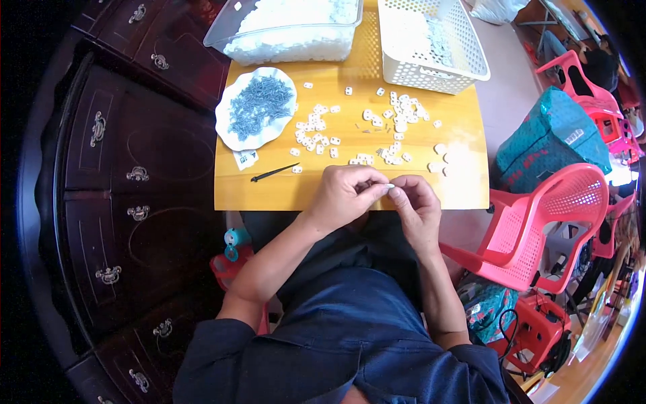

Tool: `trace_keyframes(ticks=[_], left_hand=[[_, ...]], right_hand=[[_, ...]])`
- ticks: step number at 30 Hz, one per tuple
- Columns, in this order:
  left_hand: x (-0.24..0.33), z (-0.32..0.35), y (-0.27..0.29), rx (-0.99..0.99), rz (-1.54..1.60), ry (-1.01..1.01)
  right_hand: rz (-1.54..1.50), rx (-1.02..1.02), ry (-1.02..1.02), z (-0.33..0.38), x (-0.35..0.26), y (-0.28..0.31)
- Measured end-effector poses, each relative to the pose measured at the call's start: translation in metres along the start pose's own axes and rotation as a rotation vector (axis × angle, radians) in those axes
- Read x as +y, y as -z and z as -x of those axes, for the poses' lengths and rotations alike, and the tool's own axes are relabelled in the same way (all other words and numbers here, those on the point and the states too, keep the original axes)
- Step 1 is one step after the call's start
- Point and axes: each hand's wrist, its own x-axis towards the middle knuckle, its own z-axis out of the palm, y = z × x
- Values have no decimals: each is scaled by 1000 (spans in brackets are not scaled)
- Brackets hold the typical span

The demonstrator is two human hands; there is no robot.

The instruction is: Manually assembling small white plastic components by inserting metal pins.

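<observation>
Near the front edge of the table, my left hand (342,193) and my right hand (418,210) meet, fingertips pinched together. Between them is a small white plastic piece (389,186), mostly covered by the fingers. Beyond my hands lie loose clusters of small white plastic pieces with holes (313,128), and more of them (404,109) to the right. A few tiny metal bits (377,130) are scattered between the clusters. On the left, a white wavy-rimmed plate (229,137) carries a heap of small dark grey metal parts (261,106). A thin black pointed tool (275,173) rests left of my hands.
At the back stand a clear plastic bin (289,40) of white pieces and a white perforated basket (431,75). A printed paper slip (246,159) lies by the plate. Dark wooden cabinets (155,155) line the left; pink chairs (538,229) and a teal bag (552,138) stand right.
</observation>
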Motion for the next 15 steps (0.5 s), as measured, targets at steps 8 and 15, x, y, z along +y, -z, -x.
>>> trace_keyframes(ticks=[8, 15], left_hand=[[-7, 10, -4, 33, 83, 41], [-9, -6, 16, 234, -308, -104]], right_hand=[[-135, 23, -29, 6, 10, -8], [7, 109, -10, 2, 14, 0]])
